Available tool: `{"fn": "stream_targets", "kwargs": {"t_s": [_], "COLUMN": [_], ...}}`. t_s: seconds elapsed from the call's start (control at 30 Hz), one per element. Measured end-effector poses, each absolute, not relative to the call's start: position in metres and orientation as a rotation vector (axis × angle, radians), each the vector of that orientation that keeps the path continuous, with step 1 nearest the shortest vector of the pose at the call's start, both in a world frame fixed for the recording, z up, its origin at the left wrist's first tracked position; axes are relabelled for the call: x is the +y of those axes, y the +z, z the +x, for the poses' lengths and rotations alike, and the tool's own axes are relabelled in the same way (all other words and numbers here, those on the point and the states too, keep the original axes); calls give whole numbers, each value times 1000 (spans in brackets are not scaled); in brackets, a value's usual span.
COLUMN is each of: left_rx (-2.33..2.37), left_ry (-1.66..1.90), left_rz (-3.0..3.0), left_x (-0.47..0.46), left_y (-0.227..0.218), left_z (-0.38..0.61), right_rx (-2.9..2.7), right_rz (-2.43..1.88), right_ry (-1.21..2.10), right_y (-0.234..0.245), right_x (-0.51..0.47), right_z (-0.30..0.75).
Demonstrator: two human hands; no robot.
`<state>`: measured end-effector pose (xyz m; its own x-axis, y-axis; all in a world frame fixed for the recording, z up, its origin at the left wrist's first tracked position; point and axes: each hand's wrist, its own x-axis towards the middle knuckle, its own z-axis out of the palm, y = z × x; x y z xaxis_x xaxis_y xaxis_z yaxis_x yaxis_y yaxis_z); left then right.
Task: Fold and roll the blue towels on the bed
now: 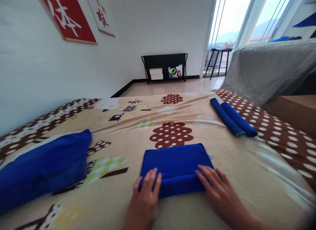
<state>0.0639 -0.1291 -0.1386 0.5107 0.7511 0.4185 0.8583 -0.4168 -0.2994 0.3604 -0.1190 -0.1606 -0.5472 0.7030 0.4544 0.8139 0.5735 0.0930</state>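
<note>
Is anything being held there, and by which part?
The left hand touches the left end of the near fold of the folded blue cloth, the right hand its right end; whether they grip or only rest there cannot be told.

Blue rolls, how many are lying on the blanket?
2: the left roll and right roll lie side by side on the blanket, beyond the right hand. None seem hidden.

I identify a home interior by the cream printed plush blanket [113, 200], red rectangular calligraphy scroll [71, 15] and tall black stool [221, 50].
</note>
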Motion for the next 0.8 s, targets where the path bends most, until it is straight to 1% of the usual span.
{"fn": "stream_targets", "kwargs": {"t_s": [0.07,0.13,0.2,0.3,0.4,0.47,0.57,0.67,0.73,0.8], "left_rx": [-1159,-1071,-1081,-1122,-1145,-1112,-1126,-1341,-1470,-1530], "left_ry": [-288,-283,-293,-336,-362,-355,-326,-323,-336,-349], "left_rz": [-2401,-2464,-2445,-2408,-2387,-2458,-2647,-2639,-2510,-2382], "left_x": [-129,-130,-132,-137,-138,-133,-118,-105,-103,-104], "left_y": [-135,-136,-142,-150,-147,-141,-137,-147,-157,-162], "left_z": [86,90,77,49,53,73,93,65,33,12], "right_rx": [-2539,-2581,-2579,-2560,-2510,-2530,-2611,-2532,-2432,-2364], "right_rz": [-1071,-1019,-1053,-1157,-1226,-1168,-1090,-1333,-1523,-1619], "right_ry": [-330,-239,-207,-252,-306,-254,-77,-28,-53,-69], "right_y": [-161,-162,-165,-168,-164,-158,-153,-160,-166,-166], "right_x": [-120,-120,-118,-117,-119,-119,-112,-97,-91,-90], "right_z": [345,344,358,386,384,364,339,354,378,392]}}
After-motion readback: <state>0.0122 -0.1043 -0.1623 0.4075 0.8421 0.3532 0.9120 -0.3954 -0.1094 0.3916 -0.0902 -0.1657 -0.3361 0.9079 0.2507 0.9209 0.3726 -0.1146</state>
